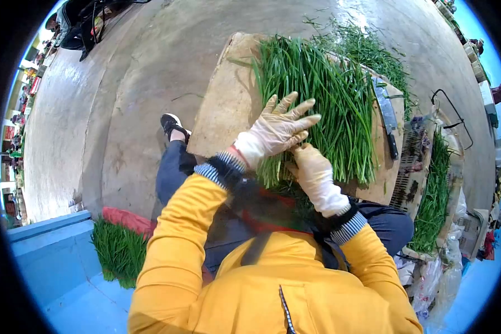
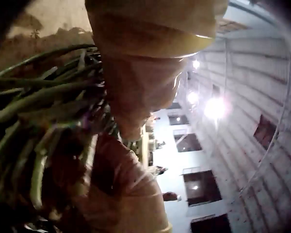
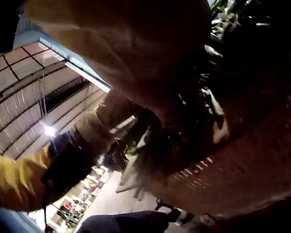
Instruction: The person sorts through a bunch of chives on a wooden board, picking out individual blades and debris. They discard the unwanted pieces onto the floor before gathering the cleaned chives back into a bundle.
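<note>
While long, thin green stalks (image 1: 317,94) lie on the pale wooden board (image 1: 222,111), the gloved left hand (image 1: 275,131) rests open-fingered on them; near the board's near edge, the gloved right hand (image 1: 315,175) grips stalk ends.

Grey floor (image 1: 145,61), pale blue ledge (image 1: 61,259), lit lamp (image 2: 217,108), dark wall windows (image 2: 202,187)
</note>
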The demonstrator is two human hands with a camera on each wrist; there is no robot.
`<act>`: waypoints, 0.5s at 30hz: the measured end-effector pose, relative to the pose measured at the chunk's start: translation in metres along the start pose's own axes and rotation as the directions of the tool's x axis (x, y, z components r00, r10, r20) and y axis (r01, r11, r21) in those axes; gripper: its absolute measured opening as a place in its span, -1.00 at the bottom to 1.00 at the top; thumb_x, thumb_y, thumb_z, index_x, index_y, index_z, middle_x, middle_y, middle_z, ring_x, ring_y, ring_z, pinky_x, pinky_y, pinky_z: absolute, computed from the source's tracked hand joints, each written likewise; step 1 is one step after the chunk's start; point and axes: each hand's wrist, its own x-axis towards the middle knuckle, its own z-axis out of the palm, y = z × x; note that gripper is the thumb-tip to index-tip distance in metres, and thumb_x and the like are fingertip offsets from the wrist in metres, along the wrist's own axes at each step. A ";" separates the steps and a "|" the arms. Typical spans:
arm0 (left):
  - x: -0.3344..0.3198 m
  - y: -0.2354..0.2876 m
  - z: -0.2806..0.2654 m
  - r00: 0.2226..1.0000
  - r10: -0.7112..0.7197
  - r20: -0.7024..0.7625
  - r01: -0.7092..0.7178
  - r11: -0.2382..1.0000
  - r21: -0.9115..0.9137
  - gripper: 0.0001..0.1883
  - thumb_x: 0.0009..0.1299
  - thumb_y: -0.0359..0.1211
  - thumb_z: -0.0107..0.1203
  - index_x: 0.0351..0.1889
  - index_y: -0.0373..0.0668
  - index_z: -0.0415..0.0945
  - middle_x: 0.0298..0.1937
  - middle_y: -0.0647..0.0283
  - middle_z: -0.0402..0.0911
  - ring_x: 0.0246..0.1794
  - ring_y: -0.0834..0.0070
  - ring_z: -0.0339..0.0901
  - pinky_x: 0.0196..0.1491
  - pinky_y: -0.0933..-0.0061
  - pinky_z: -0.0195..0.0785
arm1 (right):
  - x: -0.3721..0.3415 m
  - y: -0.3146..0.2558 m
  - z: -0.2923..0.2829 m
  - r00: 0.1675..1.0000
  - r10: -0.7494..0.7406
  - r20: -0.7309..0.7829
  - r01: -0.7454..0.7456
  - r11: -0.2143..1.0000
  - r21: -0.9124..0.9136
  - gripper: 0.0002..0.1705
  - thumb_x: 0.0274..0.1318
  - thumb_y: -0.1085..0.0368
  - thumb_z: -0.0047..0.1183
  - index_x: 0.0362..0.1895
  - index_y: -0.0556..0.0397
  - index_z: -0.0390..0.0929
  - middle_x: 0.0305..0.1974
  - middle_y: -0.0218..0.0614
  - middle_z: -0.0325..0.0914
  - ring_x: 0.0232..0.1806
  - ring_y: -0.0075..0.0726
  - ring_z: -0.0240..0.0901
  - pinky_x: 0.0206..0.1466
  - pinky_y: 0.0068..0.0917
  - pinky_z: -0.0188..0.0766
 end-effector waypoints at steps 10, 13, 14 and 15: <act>-0.014 -0.041 0.002 0.919 0.079 0.387 -0.093 0.995 0.018 -0.36 0.42 0.00 -0.07 0.48 0.47 0.03 0.58 0.46 -0.08 0.57 0.11 -0.20 0.47 -0.21 -0.35 | -0.023 -0.004 -0.108 0.667 -0.550 0.503 0.139 0.755 0.641 -0.86 0.13 0.19 0.09 -0.37 -0.07 0.63 -0.33 -0.28 0.59 -0.27 -0.17 0.57 -0.24 -0.33 0.50; -0.033 -0.049 0.009 0.991 0.089 0.095 -0.098 0.991 0.093 -0.38 0.44 0.03 -0.08 0.48 0.42 0.07 0.58 0.45 -0.08 0.57 0.18 -0.22 0.51 -0.06 -0.49 | 0.007 0.076 -0.143 0.990 -0.027 0.137 -0.100 0.549 0.830 -0.85 0.18 0.21 0.06 -0.24 -0.06 0.62 -0.28 -0.32 0.58 -0.21 -0.30 0.51 -0.08 -0.33 0.44; -0.034 -0.049 0.008 0.991 0.090 0.095 -0.099 0.991 0.094 -0.38 0.44 0.03 -0.08 0.48 0.42 0.07 0.58 0.45 -0.08 0.57 0.18 -0.22 0.51 -0.06 -0.49 | 0.019 0.115 -0.123 0.926 0.377 0.002 -0.077 0.184 0.980 -0.86 0.17 0.30 0.06 -0.19 -0.02 0.59 -0.24 -0.30 0.57 -0.16 -0.30 0.48 0.02 -0.32 0.42; -0.037 -0.047 0.007 0.991 0.072 0.109 -0.083 0.992 0.099 -0.38 0.44 0.04 -0.10 0.48 0.44 0.07 0.58 0.45 -0.07 0.58 0.19 -0.22 0.51 -0.06 -0.47 | 0.020 0.104 -0.123 0.927 0.375 0.005 -0.078 0.181 0.980 -0.86 0.17 0.30 0.06 -0.19 -0.02 0.59 -0.24 -0.30 0.57 -0.16 -0.30 0.48 0.02 -0.32 0.42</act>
